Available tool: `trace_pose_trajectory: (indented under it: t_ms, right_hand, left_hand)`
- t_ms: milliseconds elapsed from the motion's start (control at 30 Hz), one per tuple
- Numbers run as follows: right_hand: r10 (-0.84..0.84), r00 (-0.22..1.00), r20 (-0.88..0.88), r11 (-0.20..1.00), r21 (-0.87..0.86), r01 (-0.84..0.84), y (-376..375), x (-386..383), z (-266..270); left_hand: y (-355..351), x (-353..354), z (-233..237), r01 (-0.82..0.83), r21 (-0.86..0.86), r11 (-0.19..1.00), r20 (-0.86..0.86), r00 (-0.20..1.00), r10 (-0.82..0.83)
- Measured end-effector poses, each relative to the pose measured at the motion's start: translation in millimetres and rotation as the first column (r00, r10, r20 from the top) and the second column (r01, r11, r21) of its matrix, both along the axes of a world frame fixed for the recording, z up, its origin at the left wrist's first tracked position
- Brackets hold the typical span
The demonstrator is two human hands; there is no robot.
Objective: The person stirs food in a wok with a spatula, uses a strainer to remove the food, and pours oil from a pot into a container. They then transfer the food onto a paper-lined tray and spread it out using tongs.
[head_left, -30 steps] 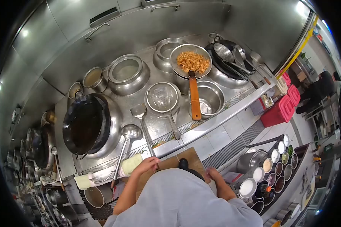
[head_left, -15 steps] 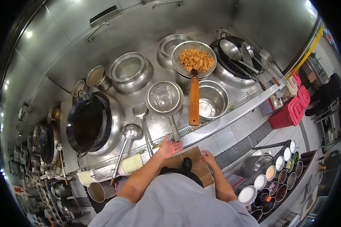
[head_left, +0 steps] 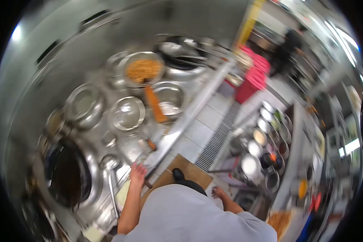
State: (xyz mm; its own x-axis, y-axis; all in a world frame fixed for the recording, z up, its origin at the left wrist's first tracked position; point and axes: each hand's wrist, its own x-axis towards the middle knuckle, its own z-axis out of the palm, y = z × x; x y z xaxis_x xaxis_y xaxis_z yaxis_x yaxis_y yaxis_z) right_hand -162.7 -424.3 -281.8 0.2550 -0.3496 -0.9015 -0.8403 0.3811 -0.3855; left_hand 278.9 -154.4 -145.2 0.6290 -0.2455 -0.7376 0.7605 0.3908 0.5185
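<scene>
Change: my view has swung rightward within the last half second, blurring most items; the desk [head_left: 181, 131] now runs steeply forward and right of the left grip. Left hand [head_left: 138, 174]: drawn back from beside the handle of the bare strainer [head_left: 127, 113]. Right hand [head_left: 218, 192]: lowered.

Meaning, as I judge it: neither grip is committed to a utensil.

Left pose: forearm extended forward over the desk's near edge; grip wide, fingers spread, nothing visibly held. I cannot confirm contact beneath.

Right pose: elbow bent beside the pale shirt [head_left: 193, 211], short of the desk; fingers loosely curled. Whether that grip holds anything, I cannot tell.

Ladle [head_left: 109, 162]: one, just left of the left grip, handle running back alongside the forearm.

Wooden handle end [head_left: 148, 184]: one, just right of and nearer than the left grip.

Dark wok [head_left: 84, 173]: farther left.

Orange-handled strainer [head_left: 160, 72], orange-brown food [head_left: 143, 69] inside: well forward of the left grip, unmoved beside a steel pot [head_left: 173, 94].

Tub [head_left: 243, 168], white contents: forward and right of the right grip.
</scene>
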Motion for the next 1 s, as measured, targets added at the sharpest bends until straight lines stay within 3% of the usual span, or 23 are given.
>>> trace_pose_trajectory:
  t_ms: [33,67,100,133,167,200,233,300,333,433,500,533,567,600,633,700,767,800,833,900,1000]
  right_hand:
    - [-0.029,0.997,0.077,0.998,-0.06,0.034,13.0,-0.4,5.9]
    - [-0.023,0.991,0.133,0.989,-0.142,0.042,24.5,-7.7,-12.2]
    - [0.124,0.98,0.158,0.936,-0.347,-0.063,33.9,-17.0,-36.4]
    - [0.109,0.987,0.117,0.936,-0.347,-0.062,45.4,-11.9,-18.9]
    - [-0.003,0.993,0.118,0.948,-0.316,0.041,57.4,-7.0,12.3]
    - [-0.106,0.987,0.121,0.949,-0.285,0.136,73.0,-5.9,42.3]
    - [-0.19,0.975,0.116,0.93,-0.296,0.217,90.3,-11.7,58.1]
    - [-0.178,0.978,0.104,0.926,-0.318,0.203,114.5,-32.8,79.1]
    - [-0.229,0.968,0.099,0.911,-0.329,0.249,126.6,-50.7,80.7]
    - [-0.242,0.97,0.025,0.901,-0.365,0.235,172.8,-91.3,80.7]
    - [-0.26,0.959,-0.115,0.909,-0.365,0.203,198.6,-118.0,77.0]
    - [-0.25,0.953,-0.174,0.901,-0.401,0.163,210.3,-125.5,81.2]
    - [-0.268,0.949,-0.164,0.898,-0.4,0.185,220.2,-136.3,74.2]
    - [-0.225,0.961,-0.162,0.837,-0.536,0.106,229.7,-145.2,65.9]
    - [-0.184,0.968,-0.168,0.751,-0.66,0.028,237.1,-150.8,56.5]
    - [-0.27,0.956,-0.119,0.798,-0.583,0.153,237.4,-150.3,96.8]
    - [-0.455,0.89,0.018,0.431,-0.87,0.238,239.5,-159.3,118.2]
    - [-0.468,0.883,0.025,0.425,-0.87,0.25,236.0,-168.6,134.1]
    - [-0.484,0.867,0.119,0.312,-0.902,0.298,228.3,-180.0,156.1]
    - [-0.501,0.836,0.225,0.104,-0.943,0.316,209.8,-218.1,182.9]
    - [-0.569,0.786,0.242,-0.134,-0.97,0.201,192.0,-298.4,243.2]
  left_hand:
    - [4.4,-8.5,-4.6,0.012,-0.061,0.998,0.038,0.999,-0.009]
    - [2.5,-20.5,8.2,-0.011,-0.015,1.0,0.059,0.998,0.012]
    - [8.0,-26.7,-1.5,0.01,0.038,0.999,0.086,0.996,-0.013]
    - [5.8,-39.3,17.4,0.044,0.118,0.992,0.136,0.989,-0.06]
    - [6.8,-54.0,22.1,0.084,0.185,0.979,0.3,0.944,-0.138]
    - [-0.5,-73.9,60.7,0.147,0.265,0.953,0.382,0.891,-0.244]
    - [3.0,-81.1,56.6,0.215,0.259,0.942,0.409,0.859,-0.309]
    - [7.0,-91.8,37.1,0.39,0.254,0.885,0.619,0.638,-0.458]
    - [-1.4,-101.9,40.3,0.438,0.242,0.866,0.619,0.618,-0.486]
    - [-12.4,-130.1,72.8,0.855,0.262,0.447,0.663,0.177,-0.728]
    - [-24.1,-147.5,88.1,0.953,0.266,0.146,0.615,-0.051,-0.787]
    - [-29.6,-157.3,98.2,0.954,0.274,0.124,0.614,-0.074,-0.786]
    - [-35.6,-167.5,109.5,0.92,0.392,0.023,0.624,-0.247,-0.741]
    - [-40.8,-176.3,120.0,0.858,0.51,-0.066,0.609,-0.414,-0.676]
    - [-46.7,-184.3,130.4,0.849,0.523,-0.082,0.603,-0.436,-0.668]
    - [-58.2,-201.2,145.7,0.782,0.615,-0.099,0.58,-0.534,-0.616]
    - [-64.9,-221.0,147.1,0.733,0.675,-0.087,0.54,-0.571,-0.618]
    - [-68.6,-232.5,146.9,0.689,0.722,-0.061,0.507,-0.586,-0.632]
    - [-71.9,-244.0,143.7,0.683,0.727,-0.067,0.504,-0.598,-0.623]
    - [-75.6,-267.0,127.9,0.504,0.862,-0.053,0.383,-0.717,-0.583]
    - [-81.4,-298.3,81.5,0.435,0.882,-0.179,0.273,-0.783,-0.559]
